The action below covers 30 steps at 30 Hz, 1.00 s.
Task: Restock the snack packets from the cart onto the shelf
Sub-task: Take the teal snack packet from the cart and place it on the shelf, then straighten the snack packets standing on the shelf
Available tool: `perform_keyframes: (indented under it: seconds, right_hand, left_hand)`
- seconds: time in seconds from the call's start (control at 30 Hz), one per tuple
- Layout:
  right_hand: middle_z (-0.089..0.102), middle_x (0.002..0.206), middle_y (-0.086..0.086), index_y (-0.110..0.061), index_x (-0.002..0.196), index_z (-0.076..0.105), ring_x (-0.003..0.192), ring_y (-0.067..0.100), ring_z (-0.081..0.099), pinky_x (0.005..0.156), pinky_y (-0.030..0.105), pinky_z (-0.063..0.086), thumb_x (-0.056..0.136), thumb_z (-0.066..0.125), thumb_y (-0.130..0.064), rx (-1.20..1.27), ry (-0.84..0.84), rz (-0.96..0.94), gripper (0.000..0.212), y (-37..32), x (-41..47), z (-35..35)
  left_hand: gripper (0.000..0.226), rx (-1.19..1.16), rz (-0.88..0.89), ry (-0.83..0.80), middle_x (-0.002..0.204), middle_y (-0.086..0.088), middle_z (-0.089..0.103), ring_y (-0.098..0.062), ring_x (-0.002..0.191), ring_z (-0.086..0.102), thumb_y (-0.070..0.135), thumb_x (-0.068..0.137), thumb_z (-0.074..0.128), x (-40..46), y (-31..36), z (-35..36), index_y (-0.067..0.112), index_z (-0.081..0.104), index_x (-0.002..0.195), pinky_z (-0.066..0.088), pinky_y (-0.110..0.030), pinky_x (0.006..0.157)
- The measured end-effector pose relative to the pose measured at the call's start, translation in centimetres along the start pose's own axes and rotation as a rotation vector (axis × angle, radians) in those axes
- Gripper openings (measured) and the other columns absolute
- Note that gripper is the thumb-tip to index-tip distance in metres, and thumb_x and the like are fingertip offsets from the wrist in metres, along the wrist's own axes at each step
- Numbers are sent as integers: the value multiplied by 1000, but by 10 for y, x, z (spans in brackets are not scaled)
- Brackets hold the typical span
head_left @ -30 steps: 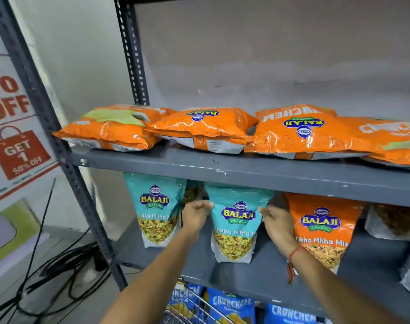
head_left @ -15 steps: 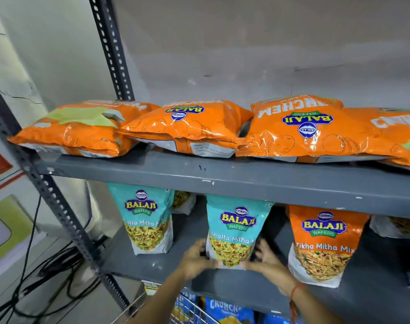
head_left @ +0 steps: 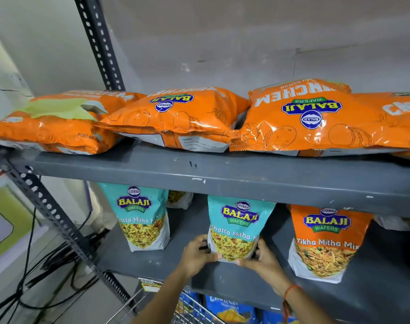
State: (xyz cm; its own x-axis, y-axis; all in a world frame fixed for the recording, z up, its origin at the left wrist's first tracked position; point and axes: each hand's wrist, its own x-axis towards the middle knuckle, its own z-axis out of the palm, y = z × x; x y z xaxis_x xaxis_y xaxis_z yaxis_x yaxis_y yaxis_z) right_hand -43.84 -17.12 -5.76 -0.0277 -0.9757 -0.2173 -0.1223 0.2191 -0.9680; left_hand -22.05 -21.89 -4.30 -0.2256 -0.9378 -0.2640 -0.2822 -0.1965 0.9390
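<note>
On the lower shelf [head_left: 152, 265], both hands, left hand [head_left: 197, 256] and right hand [head_left: 264, 260], grip the base of the middle teal packet [head_left: 239, 228], upright between another teal packet [head_left: 140, 218] and the orange packet [head_left: 325, 242]; more packets wait in the cart [head_left: 190, 309] below, so restocking looks unfinished.

A pale grey wall [head_left: 222, 38], scuffed and marked, stands behind a dark grey metal rack [head_left: 222, 174] with slotted, perforated uprights [head_left: 98, 40]. At the rack's left edge a lighter side wall [head_left: 42, 43] shows a thin crack, with a green and white panel [head_left: 10, 220] lower down. Black cables [head_left: 35, 272] trail over the grey floor [head_left: 89, 305] near the rack's front left corner.
</note>
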Motion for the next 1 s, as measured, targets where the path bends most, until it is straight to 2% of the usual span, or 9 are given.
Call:
perform_keyframes:
  seconds: [0.17, 0.3, 0.37, 0.47, 0.57, 0.67, 0.87, 0.93, 1.0]
  right_hand:
    - [52, 133, -5, -40, 127, 37, 120, 13, 52, 99, 39, 49, 42, 93, -34, 4, 121, -72, 102, -1, -19, 11]
    - [31, 147, 1, -34, 143, 18, 133, 21, 36, 108, 50, 39, 39, 90, -48, -4, 274, -82, 128, -5, -46, 17]
    - [35, 141, 0, -30, 143, 22, 127, 20, 39, 105, 45, 40, 49, 88, -43, 13, 339, -97, 116, -7, -67, 14]
    - [46, 131, -1, -26, 133, 42, 118, 17, 47, 98, 38, 43, 61, 84, -31, -18, 489, -160, 83, -4, -100, 0]
    - [58, 120, 3, -28, 113, 55, 109, 20, 55, 90, 30, 44, 66, 82, -20, -86, 672, -188, 55, 2, -124, -30]
    - [59, 118, 11, -30, 108, 54, 103, 29, 60, 79, 23, 49, 66, 80, -3, -77, 777, -166, 56, 15, -136, -71]
    - [39, 130, -1, -10, 141, 29, 117, 16, 40, 94, 33, 38, 68, 75, 9, 29, 544, -57, 88, 20, -115, -147]
    - [42, 128, -6, -16, 142, 27, 118, 12, 42, 94, 28, 39, 68, 73, 11, 54, 465, -32, 91, 22, -109, -146]
    - [49, 123, -14, -28, 130, 34, 108, 1, 51, 84, 17, 45, 69, 74, 8, 43, 376, -12, 82, 28, -98, -160]
  left_hand:
    - [70, -2, 10, 52, 123, -4, 62, -22, 115, 58, 18, 60, 87, -19, -4, -3, 14, 55, 122, 50, -35, 97]
    - [54, -23, 32, 118, 105, -3, 65, -18, 98, 63, 7, 62, 85, -42, 3, -5, 8, 60, 110, 54, -15, 75]
    - [35, -13, 66, 114, 87, 1, 67, -9, 82, 66, 1, 63, 83, -54, 11, 3, 5, 66, 94, 51, -8, 63]
    - [26, 47, 115, 5, 75, 8, 68, 1, 68, 67, 3, 63, 84, -67, 23, 32, 19, 68, 75, 50, -6, 62]
    - [32, 58, 134, -137, 80, 4, 65, 7, 64, 65, 2, 64, 82, -68, 30, 72, 23, 65, 81, 51, -8, 65]
    - [40, 59, 134, -213, 94, -6, 62, -11, 76, 64, 3, 66, 82, -67, 35, 119, 21, 63, 97, 54, -19, 78]
    - [94, 19, 72, -246, 126, -4, 46, -26, 119, 51, 12, 65, 84, -38, 45, 189, 13, 31, 143, 45, -32, 95]
    - [108, 8, 53, -219, 131, -2, 46, -25, 122, 50, 30, 54, 87, -32, 38, 189, 18, 29, 144, 45, -33, 96]
    - [98, -44, 47, -187, 132, -7, 56, -20, 111, 59, 40, 41, 86, -20, 34, 204, 25, 45, 129, 52, -26, 85]
